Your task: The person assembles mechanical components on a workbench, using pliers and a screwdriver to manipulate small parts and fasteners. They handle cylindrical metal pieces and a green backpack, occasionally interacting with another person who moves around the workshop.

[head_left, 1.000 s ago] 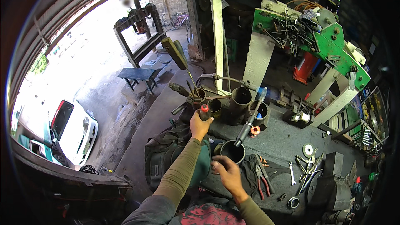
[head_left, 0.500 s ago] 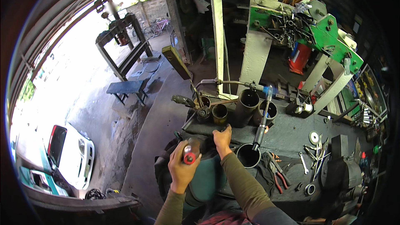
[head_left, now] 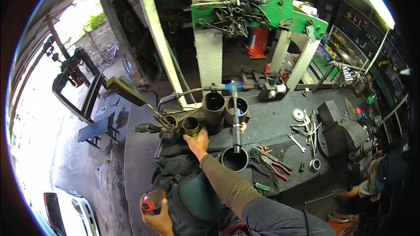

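Note:
At the lower left, my left hand (head_left: 158,218) is closed around a see-through bottle (head_left: 157,195) with a red ring at its near end. My right hand (head_left: 198,142) reaches across the bench, its fingers wrapped on the near side of a small dark yellowish can (head_left: 190,123). The can stands upright, open at the top, between another small container (head_left: 169,119) with tools in it and a tall dark cylinder (head_left: 214,112). A dark backpack (head_left: 199,194) lies below my right forearm.
Another cylinder (head_left: 241,116) and a wide open ring-shaped sleeve (head_left: 235,159) stand on the bench (head_left: 267,122), with a long-handled tool (head_left: 236,135) above them. Red-handled pliers (head_left: 278,170), a wrench (head_left: 297,143) and a vise (head_left: 343,126) are to the right. Another person's feet (head_left: 367,189) show at far right.
My view has turned to the right. My left hand has lowered toward the lower left with the bottle, away from my right hand. My right hand has come onto the small can.

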The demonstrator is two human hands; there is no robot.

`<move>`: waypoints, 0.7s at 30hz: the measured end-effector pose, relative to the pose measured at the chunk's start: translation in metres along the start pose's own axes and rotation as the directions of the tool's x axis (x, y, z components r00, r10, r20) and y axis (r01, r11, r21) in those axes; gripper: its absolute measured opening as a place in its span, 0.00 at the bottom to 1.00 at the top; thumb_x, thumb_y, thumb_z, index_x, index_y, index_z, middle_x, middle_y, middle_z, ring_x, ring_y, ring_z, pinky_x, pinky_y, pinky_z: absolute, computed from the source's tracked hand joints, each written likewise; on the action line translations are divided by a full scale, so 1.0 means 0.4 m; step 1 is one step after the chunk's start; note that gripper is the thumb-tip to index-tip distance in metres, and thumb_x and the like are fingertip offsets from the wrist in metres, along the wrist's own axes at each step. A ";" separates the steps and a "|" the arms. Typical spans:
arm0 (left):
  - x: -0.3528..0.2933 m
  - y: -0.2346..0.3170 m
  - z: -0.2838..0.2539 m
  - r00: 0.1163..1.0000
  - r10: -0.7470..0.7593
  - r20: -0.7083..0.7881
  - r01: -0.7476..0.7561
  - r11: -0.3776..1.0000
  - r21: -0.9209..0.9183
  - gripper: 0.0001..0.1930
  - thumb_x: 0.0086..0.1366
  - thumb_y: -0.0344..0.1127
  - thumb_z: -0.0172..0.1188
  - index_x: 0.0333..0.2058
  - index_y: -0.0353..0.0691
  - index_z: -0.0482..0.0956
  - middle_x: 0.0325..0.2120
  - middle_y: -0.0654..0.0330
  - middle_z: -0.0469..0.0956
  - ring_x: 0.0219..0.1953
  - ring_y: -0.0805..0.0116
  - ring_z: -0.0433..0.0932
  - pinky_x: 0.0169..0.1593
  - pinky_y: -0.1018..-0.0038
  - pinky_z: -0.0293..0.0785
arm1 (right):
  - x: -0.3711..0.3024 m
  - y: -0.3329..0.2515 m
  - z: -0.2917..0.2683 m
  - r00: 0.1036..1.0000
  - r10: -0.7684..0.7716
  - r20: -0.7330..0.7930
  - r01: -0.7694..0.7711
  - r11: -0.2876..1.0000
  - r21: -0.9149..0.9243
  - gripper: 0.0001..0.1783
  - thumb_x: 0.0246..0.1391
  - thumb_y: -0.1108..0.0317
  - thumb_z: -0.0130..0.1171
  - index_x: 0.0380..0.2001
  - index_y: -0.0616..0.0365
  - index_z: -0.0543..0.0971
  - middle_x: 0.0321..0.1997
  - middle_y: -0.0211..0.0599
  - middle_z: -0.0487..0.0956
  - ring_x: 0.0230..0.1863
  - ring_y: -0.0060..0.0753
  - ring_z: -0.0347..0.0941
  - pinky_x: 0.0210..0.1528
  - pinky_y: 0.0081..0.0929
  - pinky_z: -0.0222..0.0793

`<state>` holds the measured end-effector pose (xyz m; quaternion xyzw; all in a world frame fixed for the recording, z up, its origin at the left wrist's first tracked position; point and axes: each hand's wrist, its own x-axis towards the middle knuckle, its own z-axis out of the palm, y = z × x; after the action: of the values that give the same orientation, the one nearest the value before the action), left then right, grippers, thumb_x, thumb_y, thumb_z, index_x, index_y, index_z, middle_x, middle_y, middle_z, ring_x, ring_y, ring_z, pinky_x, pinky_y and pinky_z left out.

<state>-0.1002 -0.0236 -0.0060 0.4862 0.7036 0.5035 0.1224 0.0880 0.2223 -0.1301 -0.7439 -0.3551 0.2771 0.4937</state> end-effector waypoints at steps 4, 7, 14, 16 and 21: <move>0.032 -0.012 0.038 0.999 0.037 0.026 -0.036 0.998 -0.046 0.35 0.51 0.26 0.76 0.58 0.26 0.74 0.54 0.46 0.78 0.57 0.52 0.78 0.63 0.59 0.72 | -0.073 -0.052 -0.076 0.994 0.097 -0.052 -0.087 0.984 0.158 0.36 0.40 0.56 0.77 0.48 0.65 0.73 0.51 0.52 0.79 0.51 0.50 0.78 0.56 0.41 0.72; 0.046 -0.025 0.067 0.996 0.010 0.088 0.001 0.993 -0.122 0.35 0.52 0.23 0.75 0.59 0.26 0.72 0.56 0.45 0.76 0.59 0.52 0.76 0.63 0.58 0.73 | -0.139 -0.119 -0.167 0.985 0.108 0.133 -0.135 0.967 0.216 0.36 0.41 0.56 0.77 0.49 0.65 0.73 0.49 0.49 0.80 0.51 0.46 0.79 0.56 0.38 0.73; 0.075 0.048 0.190 0.959 -0.052 0.279 0.139 0.943 -0.303 0.30 0.55 0.20 0.72 0.57 0.26 0.72 0.50 0.52 0.80 0.49 0.63 0.81 0.55 0.68 0.78 | -0.277 -0.268 -0.506 0.885 -0.226 0.406 0.152 0.966 0.207 0.43 0.41 0.54 0.76 0.57 0.64 0.69 0.56 0.57 0.75 0.59 0.58 0.73 0.61 0.46 0.69; 0.085 0.095 0.233 0.934 0.009 0.357 0.122 0.932 -0.342 0.26 0.54 0.19 0.71 0.53 0.28 0.75 0.45 0.55 0.82 0.45 0.67 0.83 0.51 0.72 0.79 | -0.300 -0.304 -0.637 0.823 -0.365 0.435 0.246 0.920 0.306 0.45 0.40 0.54 0.77 0.58 0.64 0.69 0.56 0.54 0.75 0.57 0.56 0.73 0.61 0.44 0.69; 0.082 0.179 0.393 0.895 0.072 0.441 0.090 0.938 -0.335 0.21 0.54 0.22 0.73 0.47 0.31 0.79 0.40 0.55 0.85 0.41 0.69 0.84 0.46 0.73 0.80 | -0.190 -0.337 -0.937 0.775 -0.626 0.080 0.598 0.769 0.227 0.44 0.37 0.57 0.81 0.56 0.64 0.72 0.55 0.46 0.77 0.56 0.43 0.76 0.60 0.38 0.71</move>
<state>0.0278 0.0970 -0.0090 0.5560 0.5590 0.4938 0.3667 0.2944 -0.0053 0.1349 -0.5136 -0.5867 0.1884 0.5971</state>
